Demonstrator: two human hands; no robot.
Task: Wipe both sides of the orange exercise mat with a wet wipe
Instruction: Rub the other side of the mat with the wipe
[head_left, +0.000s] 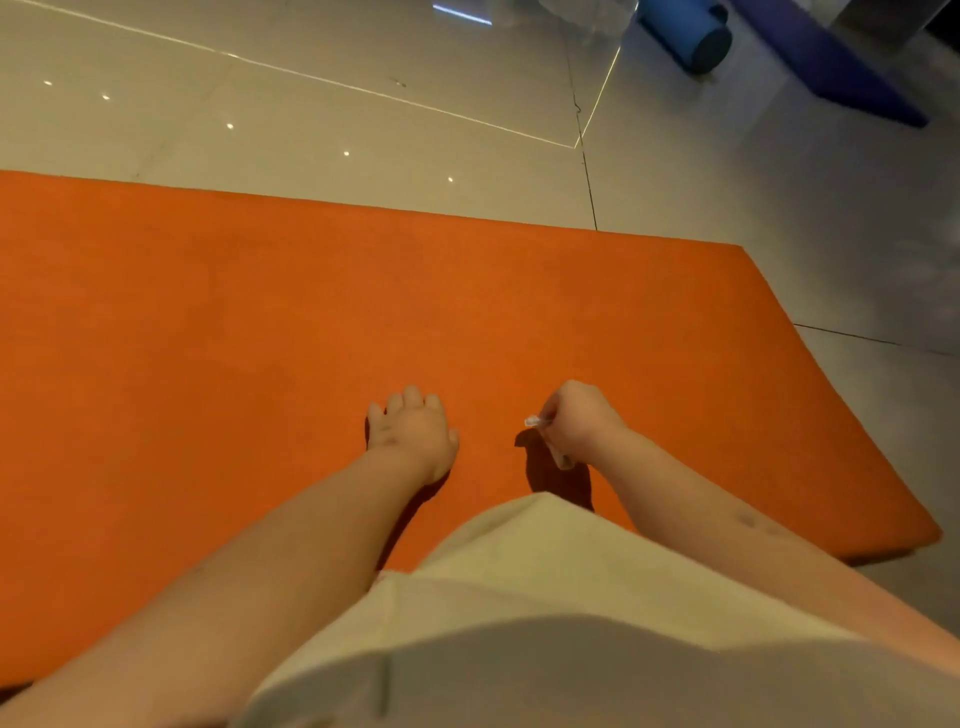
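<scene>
Down on the floor: a flat orange foam exercise mat (260, 322) lies spread over the glossy pale tiled floor (311, 119). Its far edge runs across the room and its right end shows both corners.
Left hand: the left hand (410, 431) lies palm down on the orange exercise mat, fingers close together and laid against the surface, near the mat's near edge.
Right hand: the right hand (576, 423) is curled into a fist just beside the left, the two apart, with orange showing between them.
Wet wipe: a small crumpled whitish wet wipe (533, 421) is gripped in the right hand. One bit sticks out toward the left hand and another peeks out below the fist. Whether it touches the mat I cannot tell.
In the way: the person's beige shorts (519, 597) and both bare forearms cover the near middle of the mat.
Farther off: a rolled blue foam mat (685, 34) lies on the floor well beyond the orange one, at the far right, just beside a flat dark blue mat (841, 67).
</scene>
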